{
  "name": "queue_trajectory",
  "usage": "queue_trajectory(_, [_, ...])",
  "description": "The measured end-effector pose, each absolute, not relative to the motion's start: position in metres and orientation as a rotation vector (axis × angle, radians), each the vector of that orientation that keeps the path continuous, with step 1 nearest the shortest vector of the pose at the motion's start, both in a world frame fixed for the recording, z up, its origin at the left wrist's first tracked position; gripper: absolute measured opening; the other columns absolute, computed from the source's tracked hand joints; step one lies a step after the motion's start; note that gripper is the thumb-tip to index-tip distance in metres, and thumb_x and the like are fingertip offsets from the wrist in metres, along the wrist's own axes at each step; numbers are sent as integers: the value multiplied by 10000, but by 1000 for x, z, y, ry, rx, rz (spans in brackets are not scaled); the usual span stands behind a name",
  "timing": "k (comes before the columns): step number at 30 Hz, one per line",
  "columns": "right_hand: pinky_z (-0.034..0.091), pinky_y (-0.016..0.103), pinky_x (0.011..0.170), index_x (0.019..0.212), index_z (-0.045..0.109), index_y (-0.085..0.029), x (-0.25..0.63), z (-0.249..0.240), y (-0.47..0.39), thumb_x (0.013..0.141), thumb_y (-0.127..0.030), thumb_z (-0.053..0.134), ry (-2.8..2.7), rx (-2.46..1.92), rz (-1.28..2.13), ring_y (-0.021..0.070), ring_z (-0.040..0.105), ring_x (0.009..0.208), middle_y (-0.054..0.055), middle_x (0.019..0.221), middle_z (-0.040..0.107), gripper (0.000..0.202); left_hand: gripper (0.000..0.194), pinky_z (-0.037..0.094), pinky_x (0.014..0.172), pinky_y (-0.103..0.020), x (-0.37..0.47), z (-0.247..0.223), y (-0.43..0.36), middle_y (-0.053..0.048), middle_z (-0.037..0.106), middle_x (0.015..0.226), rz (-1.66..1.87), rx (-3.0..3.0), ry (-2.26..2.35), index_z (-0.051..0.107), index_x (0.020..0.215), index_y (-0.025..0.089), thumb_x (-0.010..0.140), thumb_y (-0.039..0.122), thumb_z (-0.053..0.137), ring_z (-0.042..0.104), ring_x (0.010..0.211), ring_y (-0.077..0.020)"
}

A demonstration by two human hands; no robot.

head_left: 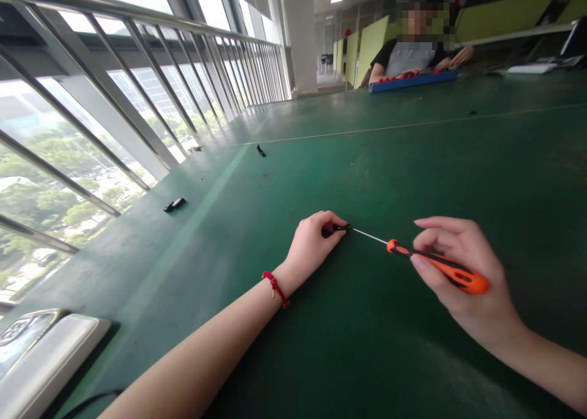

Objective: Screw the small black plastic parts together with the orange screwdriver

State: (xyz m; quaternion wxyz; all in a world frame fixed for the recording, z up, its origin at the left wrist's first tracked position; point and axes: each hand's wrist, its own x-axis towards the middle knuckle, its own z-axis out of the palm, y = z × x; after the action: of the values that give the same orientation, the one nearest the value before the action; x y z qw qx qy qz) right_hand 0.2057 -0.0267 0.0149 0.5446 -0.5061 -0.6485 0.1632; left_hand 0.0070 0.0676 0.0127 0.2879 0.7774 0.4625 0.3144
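Note:
My left hand (314,238) pinches a small black part (338,228) low over the green table, thumb and forefinger closed on it. What kind of part it is I cannot make out, since the fingers cover much of it. My right hand (468,272) holds a screwdriver (440,266) with an orange and black handle, the thumb and fingers round the grip. Its thin metal shaft points left, and the tip meets the right end of the black part. A red cord bracelet (276,289) circles my left wrist.
Two small black pieces, one nearer (174,205) and one farther (261,150), lie on the green table (302,174). A phone (27,333) and a white block (59,358) sit at the lower left. Metal railing (160,37) borders the left. Across the table a person (413,55) sits behind a blue tray (413,81).

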Motion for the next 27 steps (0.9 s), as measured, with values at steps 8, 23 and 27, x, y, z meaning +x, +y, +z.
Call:
queue_trajectory(8, [543,280,709,1063,568,-262,206,12,-27,775,-252,659,-1497,-1178,328,158,625,781,23,940,600,302,125,504,715,-255,7,12,68,-36,689,854,839,2085,1247,694,872,170,786,178,604,614,764,-149])
queue_trajectory(23, [469,225,473,972,580,-258,206,16,-28,847,-267,579,-1579,-1221,482,117,550,531,-21,659,564,126,121,504,711,-250,7,13,67,-36,689,854,840,2087,1246,692,870,171,788,177,603,615,764,-149])
queue_trajectory(27, [519,249,534,989,576,-260,205,16,-28,817,-263,622,-1586,-1210,405,140,603,612,5,765,609,179,120,503,710,-250,7,13,67,-37,691,855,839,2080,1251,691,870,168,786,172,607,614,762,-149])
